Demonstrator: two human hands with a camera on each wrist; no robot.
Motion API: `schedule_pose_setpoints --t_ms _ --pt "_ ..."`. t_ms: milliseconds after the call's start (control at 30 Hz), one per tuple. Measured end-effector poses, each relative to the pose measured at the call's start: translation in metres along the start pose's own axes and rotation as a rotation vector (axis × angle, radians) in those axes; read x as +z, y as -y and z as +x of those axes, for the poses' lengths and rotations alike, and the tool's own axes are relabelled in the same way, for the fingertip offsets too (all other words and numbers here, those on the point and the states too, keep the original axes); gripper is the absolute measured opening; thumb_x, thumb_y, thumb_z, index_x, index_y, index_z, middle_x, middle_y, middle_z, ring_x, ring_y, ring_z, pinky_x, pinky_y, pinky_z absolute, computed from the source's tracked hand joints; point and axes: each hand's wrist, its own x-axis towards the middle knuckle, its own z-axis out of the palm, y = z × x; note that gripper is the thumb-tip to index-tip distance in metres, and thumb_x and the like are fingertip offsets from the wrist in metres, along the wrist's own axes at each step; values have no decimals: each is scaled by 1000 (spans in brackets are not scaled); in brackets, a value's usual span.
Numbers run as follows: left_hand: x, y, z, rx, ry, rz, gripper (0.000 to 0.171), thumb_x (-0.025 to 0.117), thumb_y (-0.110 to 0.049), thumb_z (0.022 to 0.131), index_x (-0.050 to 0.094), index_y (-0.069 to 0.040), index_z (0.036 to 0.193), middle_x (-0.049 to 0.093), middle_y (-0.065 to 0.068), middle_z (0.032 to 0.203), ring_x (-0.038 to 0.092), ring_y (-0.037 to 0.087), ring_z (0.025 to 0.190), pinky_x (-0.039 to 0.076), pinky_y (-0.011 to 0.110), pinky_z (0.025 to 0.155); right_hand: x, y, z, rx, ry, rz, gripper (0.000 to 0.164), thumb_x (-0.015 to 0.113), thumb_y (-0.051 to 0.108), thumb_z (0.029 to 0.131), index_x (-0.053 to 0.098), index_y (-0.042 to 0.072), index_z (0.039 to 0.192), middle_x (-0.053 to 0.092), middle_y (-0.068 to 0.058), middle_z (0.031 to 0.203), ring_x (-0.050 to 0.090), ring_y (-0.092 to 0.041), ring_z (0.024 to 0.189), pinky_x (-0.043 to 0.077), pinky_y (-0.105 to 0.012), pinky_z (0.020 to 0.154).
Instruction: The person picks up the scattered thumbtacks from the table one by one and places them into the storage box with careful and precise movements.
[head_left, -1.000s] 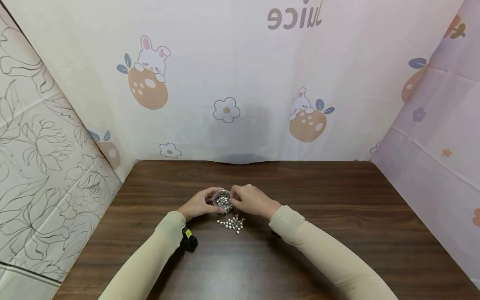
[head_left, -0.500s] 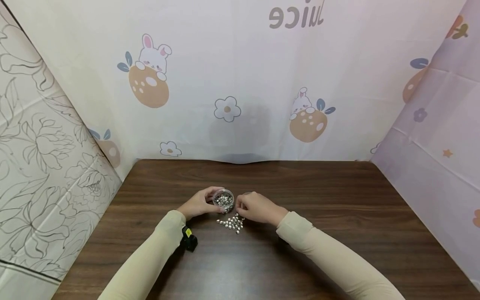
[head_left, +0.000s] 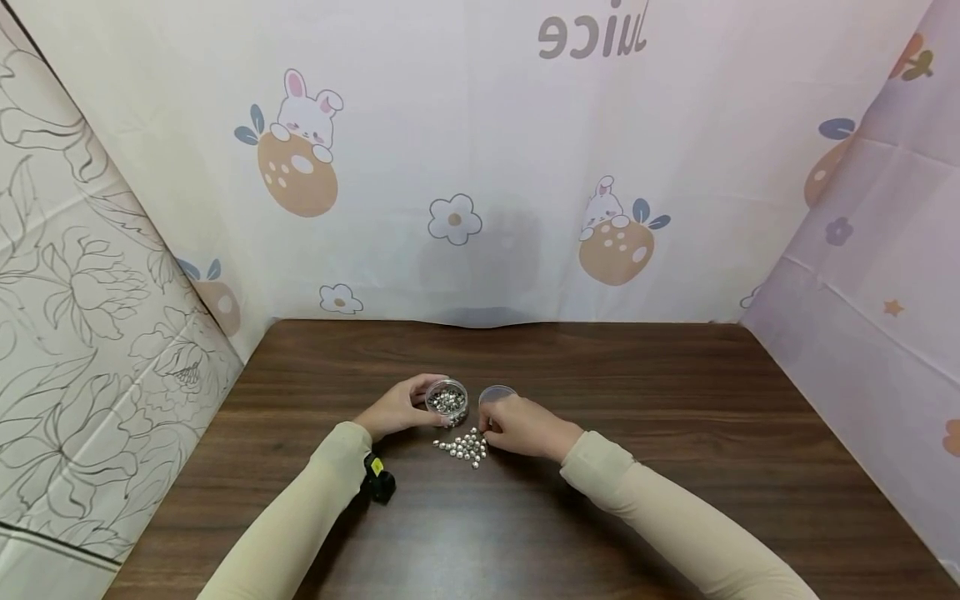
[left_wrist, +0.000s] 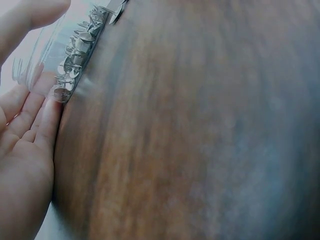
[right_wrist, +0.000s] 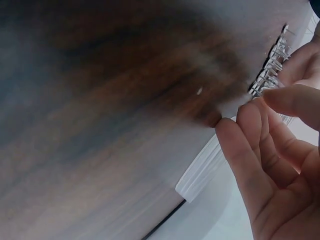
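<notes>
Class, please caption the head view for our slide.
Left hand holds a clear jar of thumbtacks; right hand is beside loose tacks.

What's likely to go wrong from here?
The right hand could get pricked: loose silver metal thumbtacks beside it have pins sticking up.
The open clear round plastic jar, gripped by the left hand, might spill its tacks if tipped.
The right hand may knock the clear round plastic lid close by.
</notes>
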Motion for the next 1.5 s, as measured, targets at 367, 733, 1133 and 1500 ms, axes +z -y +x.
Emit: schedule_pose_setpoints --t_ms 367,733,1133,1500 --pt "1 -3 -1 1 -4 -5 69 78 -15 75 45 -9 136 54 20 127 51 27 114 42 50 96 0 2 -3 -15 3 -18 6 65 8 82 65 14 84 57 8 71 48 -2 60 46 -22 55" --pt "0 -3 -1 6 -2 -4 68 78 -15 76 45 -8 136 54 20 127 50 27 116 40 51 99 2 1 -2 -43 -28 -49 13 64 7 85 60 17 77 54 10 69 47 -2 57 45 -22 53" --pt "0 -1 -1 0 -6 -5 69 78 -16 76 45 -10 136 55 18 127 51 26 114 41 50 97 2 1 -3 -47 -70 -58 12 61 8 87 57 16 78 54 9 68 46 -2 55 43 -21 51" --pt "0 0 0 -6 -6 -9 69 78 -16 76 45 -12 136 55 17 127 52 24 112 42 50 96 -2 -5 -1 6 -52 47 8 60 12 89 61 17 83 55 10 68 47 -1 56 45 -21 52"
